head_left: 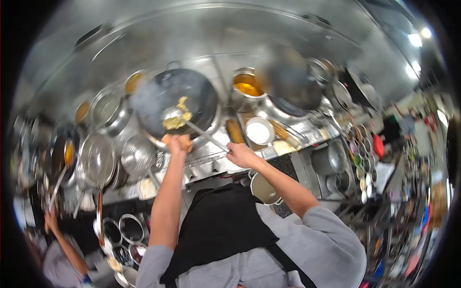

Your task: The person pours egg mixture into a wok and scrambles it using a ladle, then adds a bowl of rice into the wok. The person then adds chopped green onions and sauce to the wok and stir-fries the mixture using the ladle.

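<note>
Ladle (208,136): bowl end inside the wok (197,86), toward its near edge, amid yellow food, prob. egg (174,123). Handle crosses the wok's near-right rim. R hand (242,154) has the outer end, fingers curled round & closed on it. From R fingers the bowl lies away & to the left; long axis runs diagonally, bowl pointing far-left. R hand's nearest the handle; L hand (177,143) is nearer the bowl, just off the wok's near rim, fingers bunched on an orange-ish cloth (188,145); can't tell how each finger sits.

Wok's on the steel range (216,165), back from its front edge, w/ haze over its left side. To the right: metal pot w/ orange liquid (248,87) nr range's back, bowl w/ white contents (260,132) nr front edge. To the left: perforated strainer (137,156) toward front edge, then mesh strainer (98,156), its handle sticking out past that edge. Far L: co-worker's hand (50,221) on another ladle's handle (58,185).
</note>
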The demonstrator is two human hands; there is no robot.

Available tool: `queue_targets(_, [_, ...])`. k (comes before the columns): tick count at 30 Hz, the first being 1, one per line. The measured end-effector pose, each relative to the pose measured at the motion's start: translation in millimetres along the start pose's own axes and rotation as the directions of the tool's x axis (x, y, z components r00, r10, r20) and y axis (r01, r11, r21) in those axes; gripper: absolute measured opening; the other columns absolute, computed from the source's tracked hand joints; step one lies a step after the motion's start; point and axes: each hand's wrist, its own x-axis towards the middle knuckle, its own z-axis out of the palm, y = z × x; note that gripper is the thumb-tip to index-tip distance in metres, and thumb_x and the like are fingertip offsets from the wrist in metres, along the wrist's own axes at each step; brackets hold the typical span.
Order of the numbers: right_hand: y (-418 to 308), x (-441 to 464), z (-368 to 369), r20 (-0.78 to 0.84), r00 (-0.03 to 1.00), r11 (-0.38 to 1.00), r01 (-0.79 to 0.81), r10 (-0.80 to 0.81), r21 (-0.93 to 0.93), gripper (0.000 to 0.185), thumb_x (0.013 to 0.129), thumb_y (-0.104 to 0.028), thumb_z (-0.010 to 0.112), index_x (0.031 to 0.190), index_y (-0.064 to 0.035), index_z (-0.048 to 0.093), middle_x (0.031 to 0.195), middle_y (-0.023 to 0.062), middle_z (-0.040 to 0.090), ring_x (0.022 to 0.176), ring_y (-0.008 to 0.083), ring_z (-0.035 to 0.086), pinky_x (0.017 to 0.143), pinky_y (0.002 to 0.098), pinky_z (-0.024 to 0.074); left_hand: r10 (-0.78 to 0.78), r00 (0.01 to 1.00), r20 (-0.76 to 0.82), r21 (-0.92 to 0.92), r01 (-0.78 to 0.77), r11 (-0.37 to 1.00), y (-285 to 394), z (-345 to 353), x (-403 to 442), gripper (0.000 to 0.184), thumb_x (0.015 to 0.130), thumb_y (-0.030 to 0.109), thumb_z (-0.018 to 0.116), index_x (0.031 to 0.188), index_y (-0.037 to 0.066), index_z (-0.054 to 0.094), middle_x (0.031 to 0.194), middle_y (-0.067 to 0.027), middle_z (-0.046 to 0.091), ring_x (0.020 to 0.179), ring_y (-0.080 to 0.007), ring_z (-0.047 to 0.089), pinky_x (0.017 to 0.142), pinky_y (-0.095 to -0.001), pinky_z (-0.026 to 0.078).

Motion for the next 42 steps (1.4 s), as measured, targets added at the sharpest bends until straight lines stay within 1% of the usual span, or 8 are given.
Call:
queue_targets(14, [-29, -27, -55, 0.135, 0.987, 0.988, -0.069, 0.088, -0.139, 0.024, 0.081, -0.016, 0.059, 0.094, 0.0029, 0.067, 0.096, 0.0250, 0.070, 0.092, 0.0382, 0.069, 0.078, 0.0479, 0.0540, -0.166, 0.939, -0.301, 0.102, 0.205, 0.973, 44, 86, -135, 0.032, 0.089, 0.028, 0.045, 0.096, 0.004, 0.066, 0.082, -0.0081, 0.064, 0.062, -0.0246, 0.061, 0.058, -0.0381, 0.054])
queue_targets(17, [-18, -2, -13, -0.057, 0.995, 0.991, -0.084, 0.078, -0.103, 0.025, 0.080, -0.016, 0.061, 0.096, 0.0014, 0.069, 0.092, 0.0245, 0.070, 0.090, 0.0381, 0.069, 0.076, 0.0473, 0.0550, -0.148, 0.963, 0.225, 0.086, 0.131, 0.988, 14, -19, -74, 0.025, 0.085, 0.027, 0.050, 0.092, 0.007, 0.063, 0.081, -0.0073, 0.063, 0.060, -0.0247, 0.059, 0.052, -0.0376, 0.052])
queue_targets(21, [1, 11, 4, -0.257, 0.966, 0.973, 0.037, 0.023, 0.226, 0.034, 0.085, -0.021, 0.064, 0.112, -0.0017, 0.064, 0.083, 0.0210, 0.069, 0.076, 0.0334, 0.069, 0.072, 0.0447, 0.0544, -0.091, 0.927, -0.363, -0.020, 0.090, 0.996, -19, 17, -142, 0.021, 0.082, 0.026, 0.052, 0.072, 0.008, 0.054, 0.062, -0.0075, 0.052, 0.045, -0.0216, 0.047, 0.043, -0.0352, 0.039])
queue_targets(24, [-9, -35, -44, -0.054, 0.982, 0.752, -0.102, 0.180, 0.652, 0.034, 0.083, -0.025, 0.070, 0.108, -0.0021, 0.065, 0.075, 0.0161, 0.066, 0.066, 0.0240, 0.065, 0.066, 0.0409, 0.0519, -0.175, 0.948, 0.264, -0.018, 0.186, 0.982, -3, 14, -176, 0.029, 0.079, 0.023, 0.051, 0.055, 0.011, 0.038, 0.049, -0.0063, 0.037, 0.038, -0.0187, 0.032, 0.040, -0.0329, 0.030])
queue_targets(27, [20, 0, -31, -0.329, 0.943, 0.868, 0.117, 0.056, 0.482, 0.036, 0.082, -0.025, 0.069, 0.109, -0.0021, 0.066, 0.083, 0.0210, 0.068, 0.078, 0.0359, 0.067, 0.072, 0.0445, 0.0509, -0.055, 0.957, 0.286, 0.031, 0.048, 0.998, 12, 70, -173, 0.033, 0.076, 0.025, 0.038, 0.049, 0.014, 0.023, 0.048, -0.0038, 0.025, 0.039, -0.0168, 0.019, 0.041, -0.0294, 0.021])
queue_targets(31, [24, 68, 44, -0.516, 0.838, 0.903, 0.072, 0.175, 0.424, 0.027, 0.086, -0.024, 0.062, 0.096, 0.0008, 0.060, 0.081, 0.0212, 0.067, 0.080, 0.0422, 0.065, 0.071, 0.0496, 0.0506, -0.074, 0.997, 0.032, -0.064, 0.076, 0.995, 11, 17, -50, 0.022, 0.088, 0.024, 0.045, 0.079, 0.006, 0.054, 0.068, -0.0065, 0.051, 0.054, -0.0232, 0.050, 0.053, -0.0357, 0.045])
queue_targets(36, [2, 31, 52, 0.146, 0.962, 0.486, -0.245, 0.233, 0.839, 0.024, 0.085, -0.018, 0.062, 0.092, 0.0048, 0.061, 0.066, 0.0173, 0.064, 0.056, 0.0329, 0.065, 0.054, 0.0418, 0.0530, -0.055, 0.998, -0.035, 0.076, 0.058, 0.995, 20, -1, -16, 0.024, 0.089, 0.023, 0.047, 0.092, 0.005, 0.061, 0.079, -0.0077, 0.060, 0.063, -0.0248, 0.058, 0.059, -0.0384, 0.052])
queue_targets(42, [-1, 77, 72, -0.286, 0.929, 0.907, -0.105, 0.236, 0.408, 0.029, 0.090, -0.016, 0.054, 0.112, 0.0021, 0.059, 0.078, 0.0207, 0.067, 0.070, 0.0355, 0.068, 0.062, 0.0461, 0.0545, -0.071, 0.994, -0.079, 0.085, 0.078, 0.993, 19, -10, -2, 0.026, 0.089, 0.026, 0.047, 0.097, 0.006, 0.062, 0.086, -0.0086, 0.064, 0.068, -0.0257, 0.063, 0.064, -0.0389, 0.055])
